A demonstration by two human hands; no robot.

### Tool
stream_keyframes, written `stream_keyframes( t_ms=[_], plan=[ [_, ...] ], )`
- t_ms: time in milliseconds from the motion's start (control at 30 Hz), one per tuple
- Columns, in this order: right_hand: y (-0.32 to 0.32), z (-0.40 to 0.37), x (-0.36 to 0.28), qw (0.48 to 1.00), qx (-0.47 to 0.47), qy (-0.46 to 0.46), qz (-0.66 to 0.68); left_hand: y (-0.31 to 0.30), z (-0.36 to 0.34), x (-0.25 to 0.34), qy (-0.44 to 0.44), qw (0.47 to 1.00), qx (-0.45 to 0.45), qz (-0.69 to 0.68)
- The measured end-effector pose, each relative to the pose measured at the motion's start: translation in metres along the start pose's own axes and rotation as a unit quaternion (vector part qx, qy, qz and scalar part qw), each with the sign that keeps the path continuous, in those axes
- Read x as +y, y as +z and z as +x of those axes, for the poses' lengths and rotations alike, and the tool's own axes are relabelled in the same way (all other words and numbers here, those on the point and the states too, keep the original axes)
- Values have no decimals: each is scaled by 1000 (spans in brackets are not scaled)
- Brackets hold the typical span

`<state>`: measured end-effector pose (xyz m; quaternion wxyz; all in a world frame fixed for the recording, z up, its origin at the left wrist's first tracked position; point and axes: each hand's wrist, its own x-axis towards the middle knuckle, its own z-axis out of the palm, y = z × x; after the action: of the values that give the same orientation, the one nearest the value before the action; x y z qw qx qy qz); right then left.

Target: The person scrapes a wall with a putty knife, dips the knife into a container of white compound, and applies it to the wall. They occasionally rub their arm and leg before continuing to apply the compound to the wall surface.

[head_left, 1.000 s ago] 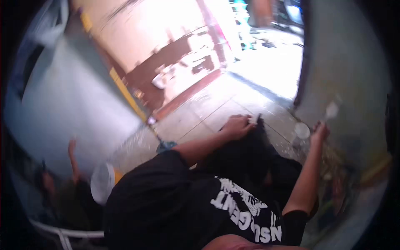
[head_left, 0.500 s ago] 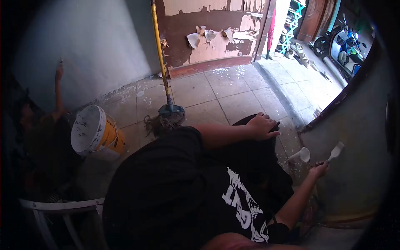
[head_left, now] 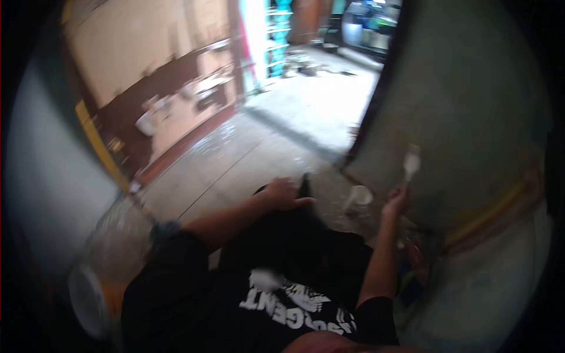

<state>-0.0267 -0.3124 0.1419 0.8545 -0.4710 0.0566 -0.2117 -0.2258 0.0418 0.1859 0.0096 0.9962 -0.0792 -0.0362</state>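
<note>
My right hand (head_left: 395,203) is raised and closed around the handle of a paintbrush (head_left: 410,162), whose white bristles touch the grey-green wall (head_left: 471,106) on the right. My left hand (head_left: 283,194) lies flat on my knee, on black trousers (head_left: 306,247), and holds nothing. A small white cup (head_left: 357,197) stands on the tiled floor between my knee and the wall. The whole view is blurred.
A yellow-handled mop (head_left: 100,150) leans on the left wall, its head (head_left: 166,228) on the floor. A white and yellow paint bucket (head_left: 94,300) stands at lower left. Peeling brown wall (head_left: 170,106) lies ahead, with an open doorway (head_left: 318,65) to a bright street.
The view has swung and blurred. My right hand has lifted the brush a little up the wall. The other person at the left wall has dropped out of view.
</note>
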Motion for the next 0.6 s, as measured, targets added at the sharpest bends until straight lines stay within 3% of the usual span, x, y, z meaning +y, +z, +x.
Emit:
stream_keyframes(
  t_ms=[33,100,133,167,200,233,300,367,400,467,500,567,600],
  plan=[
    [0,1,-5,999,-41,-32,-6,-13,18,-1,-26,997,-72,-31],
    [14,-19,-30,996,-68,-46,-23,31,77,-27,111,955,-53,-271],
    [20,-23,-37,997,-65,-43,-14,31,101,-22,144,952,-62,-265],
    [23,-22,-43,997,-69,-40,-5,31,124,-14,32,881,-124,-455],
    [21,-16,-42,997,-54,-56,-11,32,146,-7,-89,760,-184,-617],
    [15,-10,-37,997,-59,-51,-7,56,167,-3,-73,760,-194,-616],
    [5,2,-24,997,-59,-56,-9,121,200,6,-57,783,89,-613],
    [-18,3,-7,997,-68,44,-15,132,208,23,-85,771,36,-630],
    [-25,4,-3,997,-60,37,-21,130,210,30,-127,756,-12,-642],
    [-41,-5,13,986,-18,147,-72,117,209,32,-103,767,-17,-633],
    [-47,-7,24,986,-3,149,-72,118,211,24,-101,759,-35,-642],
    [-57,-5,43,948,47,303,-90,127,217,7,-114,750,-78,-646],
    [-60,-2,47,947,57,303,-93,126,218,8,-112,748,-88,-648]
  ],
)
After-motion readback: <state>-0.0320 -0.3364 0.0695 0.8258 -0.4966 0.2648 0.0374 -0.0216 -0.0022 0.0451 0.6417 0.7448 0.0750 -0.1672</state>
